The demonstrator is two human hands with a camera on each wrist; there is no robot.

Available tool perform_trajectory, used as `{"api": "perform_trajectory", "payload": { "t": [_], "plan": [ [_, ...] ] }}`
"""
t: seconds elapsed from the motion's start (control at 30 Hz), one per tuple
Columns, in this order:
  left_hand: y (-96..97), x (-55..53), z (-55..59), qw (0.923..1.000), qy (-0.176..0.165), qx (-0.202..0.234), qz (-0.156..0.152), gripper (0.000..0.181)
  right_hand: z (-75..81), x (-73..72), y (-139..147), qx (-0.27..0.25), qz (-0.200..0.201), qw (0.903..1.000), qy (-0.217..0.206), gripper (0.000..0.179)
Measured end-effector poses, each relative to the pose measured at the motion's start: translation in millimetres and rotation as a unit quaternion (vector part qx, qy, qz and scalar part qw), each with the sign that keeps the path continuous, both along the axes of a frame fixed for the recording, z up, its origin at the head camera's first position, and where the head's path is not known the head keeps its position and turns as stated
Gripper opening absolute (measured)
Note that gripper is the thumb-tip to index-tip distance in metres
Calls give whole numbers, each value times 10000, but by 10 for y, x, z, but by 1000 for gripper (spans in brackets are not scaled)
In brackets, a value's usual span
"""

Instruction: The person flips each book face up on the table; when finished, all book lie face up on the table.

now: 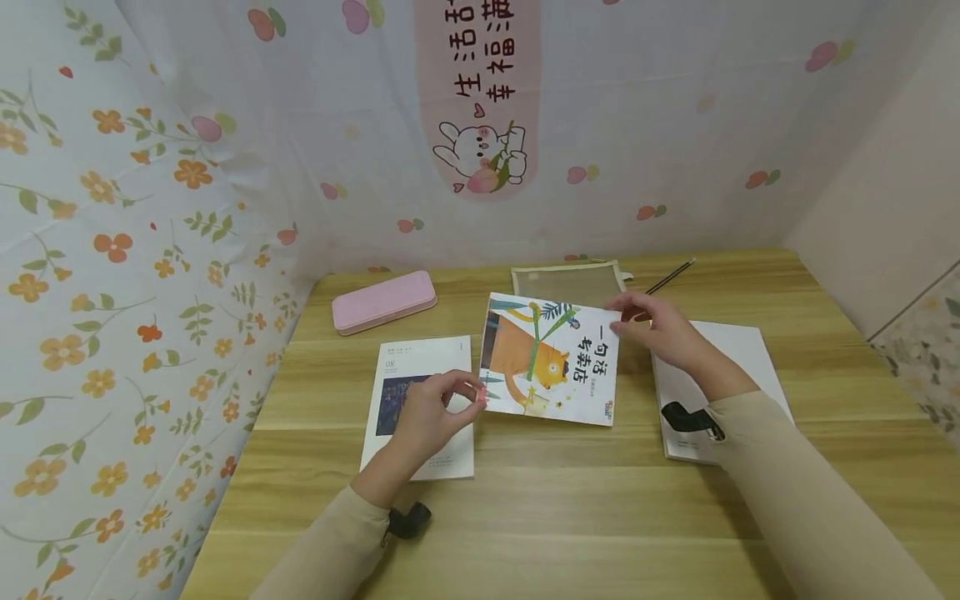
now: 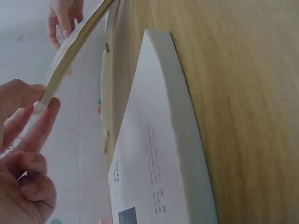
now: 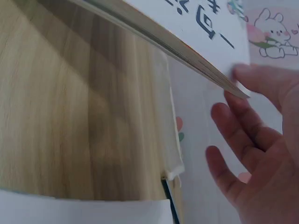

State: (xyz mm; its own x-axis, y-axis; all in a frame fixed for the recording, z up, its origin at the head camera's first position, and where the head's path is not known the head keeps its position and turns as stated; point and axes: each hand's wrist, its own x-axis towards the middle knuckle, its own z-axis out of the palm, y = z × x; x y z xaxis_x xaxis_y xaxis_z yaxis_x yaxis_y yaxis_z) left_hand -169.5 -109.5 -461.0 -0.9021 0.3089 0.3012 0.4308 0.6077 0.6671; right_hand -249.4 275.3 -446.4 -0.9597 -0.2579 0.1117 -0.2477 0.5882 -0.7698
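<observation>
A picture book (image 1: 551,358) with an orange cat on its white cover is held above the table, turned sideways. My left hand (image 1: 435,408) pinches its lower left corner between thumb and finger, as the left wrist view also shows at the book's edge (image 2: 70,56). At the upper right corner my right hand (image 1: 663,333) pinches it; in the right wrist view the thumb lies on the cover (image 3: 205,42) and the other fingers are spread below. Under my left hand lies a white book (image 1: 453,458) with a dark picture. Below my right forearm is another white book (image 1: 720,350).
A pink pencil case (image 1: 384,302) lies at the back left of the wooden table (image 1: 540,533). Behind the held book are a mesh zip pouch (image 1: 566,282) and a dark pencil (image 1: 671,277). A patterned curtain (image 1: 360,125) hangs along the back edge.
</observation>
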Motion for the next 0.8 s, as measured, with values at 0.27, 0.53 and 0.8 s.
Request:
{"api": "perform_trajectory", "payload": {
  "t": [0.27,0.53,0.8],
  "plan": [
    [113,115,-25,9860,-1478,-624,-452,22,-139,-99,23,392,630,9971,-151,30],
    [235,169,-78,9702,-2258,-594,-650,23,-176,-187,-82,713,925,9929,-239,30],
    [318,221,-101,9664,-2300,-740,-882,22,-320,-220,-144,1109,1061,9870,-482,37]
  ]
}}
